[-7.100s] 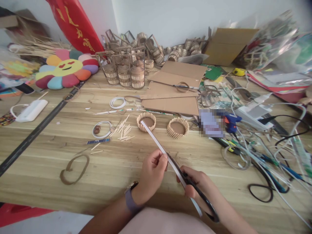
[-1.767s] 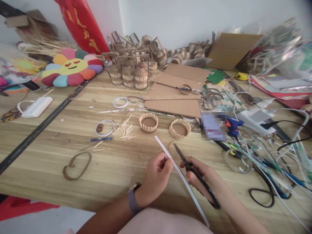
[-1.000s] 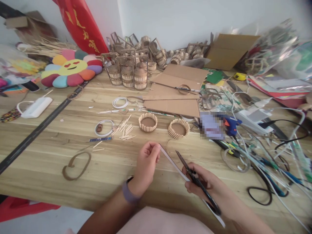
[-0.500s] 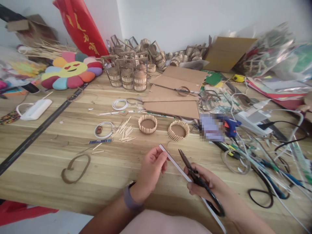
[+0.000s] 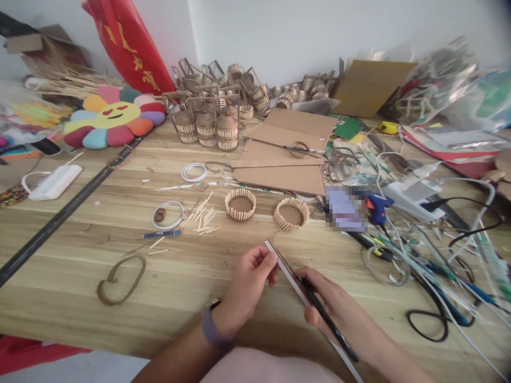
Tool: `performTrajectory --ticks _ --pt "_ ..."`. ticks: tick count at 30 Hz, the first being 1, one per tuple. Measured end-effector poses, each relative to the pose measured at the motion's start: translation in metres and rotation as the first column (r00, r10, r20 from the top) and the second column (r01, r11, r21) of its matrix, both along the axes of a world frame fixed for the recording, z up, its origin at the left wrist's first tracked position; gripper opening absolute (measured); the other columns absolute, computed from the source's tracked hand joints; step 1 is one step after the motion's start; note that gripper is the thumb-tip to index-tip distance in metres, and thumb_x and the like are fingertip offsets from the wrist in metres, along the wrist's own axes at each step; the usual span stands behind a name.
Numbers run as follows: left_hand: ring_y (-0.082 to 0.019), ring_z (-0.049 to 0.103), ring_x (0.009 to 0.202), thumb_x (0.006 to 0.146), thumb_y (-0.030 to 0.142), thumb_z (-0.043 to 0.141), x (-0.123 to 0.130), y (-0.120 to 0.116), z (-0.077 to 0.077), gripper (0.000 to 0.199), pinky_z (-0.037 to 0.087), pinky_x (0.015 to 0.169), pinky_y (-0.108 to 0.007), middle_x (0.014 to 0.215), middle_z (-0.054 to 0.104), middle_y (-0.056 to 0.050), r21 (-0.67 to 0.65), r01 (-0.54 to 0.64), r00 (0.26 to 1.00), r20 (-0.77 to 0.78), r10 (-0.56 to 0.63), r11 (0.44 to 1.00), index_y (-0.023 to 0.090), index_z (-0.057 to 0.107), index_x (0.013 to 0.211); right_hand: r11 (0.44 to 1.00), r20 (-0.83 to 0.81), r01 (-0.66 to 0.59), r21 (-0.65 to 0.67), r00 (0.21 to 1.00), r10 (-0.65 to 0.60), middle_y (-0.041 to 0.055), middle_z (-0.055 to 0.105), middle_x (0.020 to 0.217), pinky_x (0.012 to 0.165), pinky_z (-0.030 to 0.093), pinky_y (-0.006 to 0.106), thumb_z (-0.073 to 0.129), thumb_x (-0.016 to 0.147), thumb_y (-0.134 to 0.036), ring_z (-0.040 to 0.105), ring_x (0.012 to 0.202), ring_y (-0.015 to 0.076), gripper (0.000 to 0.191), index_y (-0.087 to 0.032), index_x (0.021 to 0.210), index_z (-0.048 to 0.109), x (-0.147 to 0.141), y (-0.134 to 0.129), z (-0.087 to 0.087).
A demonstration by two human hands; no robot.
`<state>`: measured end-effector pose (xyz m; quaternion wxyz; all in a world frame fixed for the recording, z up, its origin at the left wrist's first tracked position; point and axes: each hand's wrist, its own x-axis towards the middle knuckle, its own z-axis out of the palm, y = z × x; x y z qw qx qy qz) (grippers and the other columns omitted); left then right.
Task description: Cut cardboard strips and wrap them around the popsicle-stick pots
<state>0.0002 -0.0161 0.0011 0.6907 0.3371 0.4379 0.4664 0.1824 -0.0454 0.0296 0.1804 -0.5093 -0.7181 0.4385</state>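
Observation:
My left hand [image 5: 255,271] pinches the upper end of a long narrow white strip [image 5: 290,277] between thumb and fingers. Black scissors [image 5: 329,322] are in my right hand [image 5: 335,303], seen edge-on, with their blades lying along the strip. The strip passes by my right thumb and runs down to the bottom edge of the view. Beyond my hands stand two round rings of short wooden sticks with brown bases, one on the left [image 5: 240,204] and one on the right [image 5: 291,215]. Loose short sticks [image 5: 205,218] lie left of them.
Brown cardboard sheets [image 5: 287,143] lie behind the rings. Small stick baskets [image 5: 206,127] stand at the back. On the right are a blue glue gun [image 5: 377,207], a power strip [image 5: 415,199] and tangled cables. A brown strip coil [image 5: 122,280] lies at the left.
The scissors have turned edge-on in my right hand, and their blades have come closer to the strip. My left hand keeps its pinch. The view has shifted slightly.

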Motion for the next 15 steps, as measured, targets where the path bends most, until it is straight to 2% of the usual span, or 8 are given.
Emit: performTrajectory --ticks 5,10,15 --pt "-0.010 0.052 0.050 0.069 0.063 0.076 0.0023 -0.0010 -0.0017 0.051 0.040 0.047 -0.021 0.055 0.056 0.003 -0.031 0.007 0.999 0.040 -0.006 0.999 0.017 0.055 0.070 1.000 0.120 0.000 -0.013 0.993 0.002 0.0048 0.064 0.087 0.067 0.047 0.033 0.056 0.088 -0.059 0.060 0.074 0.0220 0.042 -0.020 0.105 0.058 -0.0047 -0.0006 0.0032" --pt "-0.012 0.060 0.054 0.064 0.064 0.080 0.0041 -0.0023 -0.0025 0.053 0.048 0.055 -0.023 0.059 0.063 0.001 -0.098 0.000 0.997 0.081 0.008 0.995 0.016 0.057 0.073 0.997 0.237 0.002 0.078 0.971 -0.020 0.0061 0.065 0.087 0.066 0.047 0.035 0.060 0.086 -0.060 0.063 0.073 0.0239 0.041 -0.021 0.098 0.058 -0.0067 -0.0037 -0.0014" --pt "-0.011 0.061 0.053 0.064 0.062 0.082 0.0041 -0.0026 -0.0040 0.053 0.050 0.056 -0.023 0.059 0.063 0.002 -0.115 -0.012 0.996 0.087 0.022 0.993 0.016 0.058 0.073 0.990 0.342 -0.021 0.141 0.939 -0.028 0.0063 0.066 0.082 0.065 0.047 0.037 0.057 0.088 -0.062 0.063 0.070 0.0249 0.040 -0.022 0.094 0.058 -0.0092 -0.0055 -0.0021"
